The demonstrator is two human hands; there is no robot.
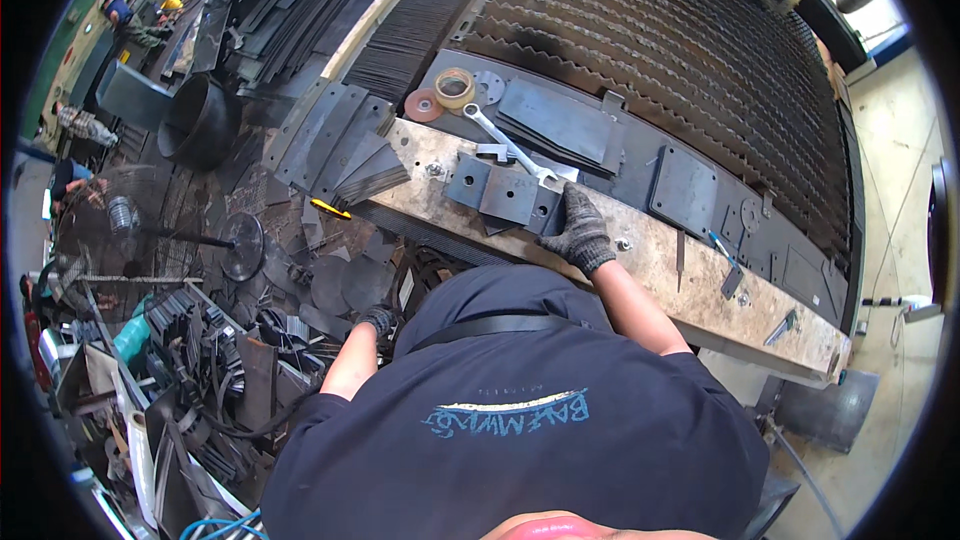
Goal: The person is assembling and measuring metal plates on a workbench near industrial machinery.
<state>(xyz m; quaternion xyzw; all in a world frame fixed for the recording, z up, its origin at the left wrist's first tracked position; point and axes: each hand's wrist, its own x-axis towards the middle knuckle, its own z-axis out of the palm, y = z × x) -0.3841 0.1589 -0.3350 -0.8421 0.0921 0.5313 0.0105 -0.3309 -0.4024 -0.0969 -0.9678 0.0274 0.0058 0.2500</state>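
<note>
Handling grey, square, holed steel plates [505,206] at one o'clock seems the present step. Grey-gloved right hand [583,235], three o'clock, touches their end, pinch unclear; grey-gloved left hand [378,319], eight o'clock, I cannot tell. Next move probably requires firm grip.

A pale floor [895,130] spans the right side; on the left, a scrap heap [230,370] covers the ground beside a stand fan [122,215]. Bright light [888,25] shows at upper right. A green panel [75,25] at upper left may be a wall.
</note>
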